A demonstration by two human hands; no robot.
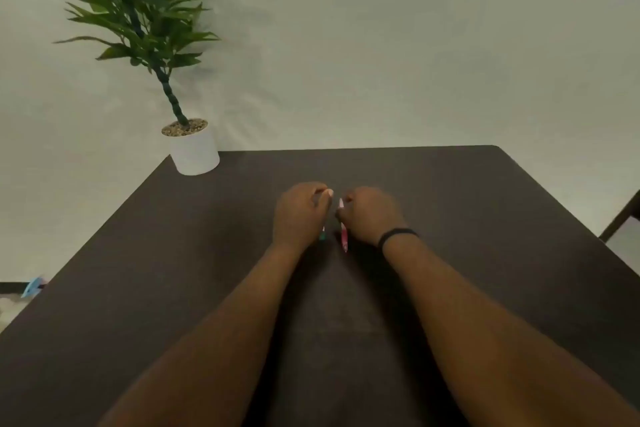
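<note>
Dark table (pale wall); left fingers clamp teal pen, right fingers pink pen

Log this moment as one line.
left hand: grips teal-tipped pen | right hand: grips pink pen | both over table

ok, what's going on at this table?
A person works with both hands over the middle of a dark table. The left hand grips a thin teal-ended item, mostly hidden. The right hand grips a pink pen. The hands are close but apart. A potted plant stands at the far left corner.
</note>
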